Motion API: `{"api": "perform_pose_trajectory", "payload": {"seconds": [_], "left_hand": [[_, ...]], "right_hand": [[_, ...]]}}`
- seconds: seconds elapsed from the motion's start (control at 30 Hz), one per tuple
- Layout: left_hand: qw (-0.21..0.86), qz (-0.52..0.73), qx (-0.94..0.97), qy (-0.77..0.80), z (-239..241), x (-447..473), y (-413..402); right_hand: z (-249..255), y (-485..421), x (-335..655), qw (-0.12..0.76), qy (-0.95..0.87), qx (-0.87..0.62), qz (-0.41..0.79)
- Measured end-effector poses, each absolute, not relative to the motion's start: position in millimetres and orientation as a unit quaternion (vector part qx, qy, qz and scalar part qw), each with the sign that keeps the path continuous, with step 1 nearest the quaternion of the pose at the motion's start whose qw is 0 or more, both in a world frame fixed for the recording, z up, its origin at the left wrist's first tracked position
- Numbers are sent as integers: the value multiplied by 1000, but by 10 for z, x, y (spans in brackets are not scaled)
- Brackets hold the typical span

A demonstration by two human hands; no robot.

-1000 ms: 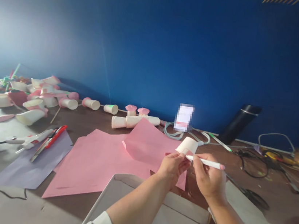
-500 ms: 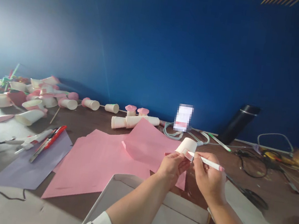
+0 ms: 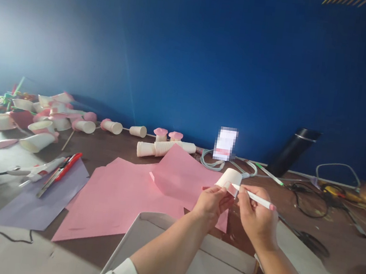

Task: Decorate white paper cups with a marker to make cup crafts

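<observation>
My left hand [image 3: 211,202] pinches a white paper cup [image 3: 229,177] with a small pink paper piece against its side, held above the pink paper sheets [image 3: 134,198]. My right hand [image 3: 256,216] grips a white pen with a pink end [image 3: 252,197]. The pen's tip touches the cup near its rim. Both hands hover over the brown table, just beyond an open white cardboard box [image 3: 206,266] in front of me.
A stack of paper cups [image 3: 164,147] lies on its side behind the pink sheets. More cups and pink pieces [image 3: 43,118] pile up at the far left. A glue gun [image 3: 35,171] and red cutter [image 3: 60,172] rest on purple paper. A black flask [image 3: 292,151], cables and scissors [image 3: 307,239] sit at right.
The pen's tip has moved up a little along the cup's side, and my right hand has shifted slightly left. My left hand keeps the cup nearly still.
</observation>
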State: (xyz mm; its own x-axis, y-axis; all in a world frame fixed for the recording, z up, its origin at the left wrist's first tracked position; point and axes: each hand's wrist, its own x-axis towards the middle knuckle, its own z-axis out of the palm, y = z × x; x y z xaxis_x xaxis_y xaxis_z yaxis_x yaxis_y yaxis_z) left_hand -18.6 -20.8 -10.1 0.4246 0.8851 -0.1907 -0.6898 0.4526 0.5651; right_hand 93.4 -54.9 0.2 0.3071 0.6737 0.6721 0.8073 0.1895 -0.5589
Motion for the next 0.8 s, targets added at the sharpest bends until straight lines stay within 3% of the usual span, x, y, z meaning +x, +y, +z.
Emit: {"api": "perform_pose_trajectory", "payload": {"seconds": [0.8], "left_hand": [[816,483,209,239,-132,-180,-203]], "right_hand": [[62,-593,912,501,-587,-636,-7]]}}
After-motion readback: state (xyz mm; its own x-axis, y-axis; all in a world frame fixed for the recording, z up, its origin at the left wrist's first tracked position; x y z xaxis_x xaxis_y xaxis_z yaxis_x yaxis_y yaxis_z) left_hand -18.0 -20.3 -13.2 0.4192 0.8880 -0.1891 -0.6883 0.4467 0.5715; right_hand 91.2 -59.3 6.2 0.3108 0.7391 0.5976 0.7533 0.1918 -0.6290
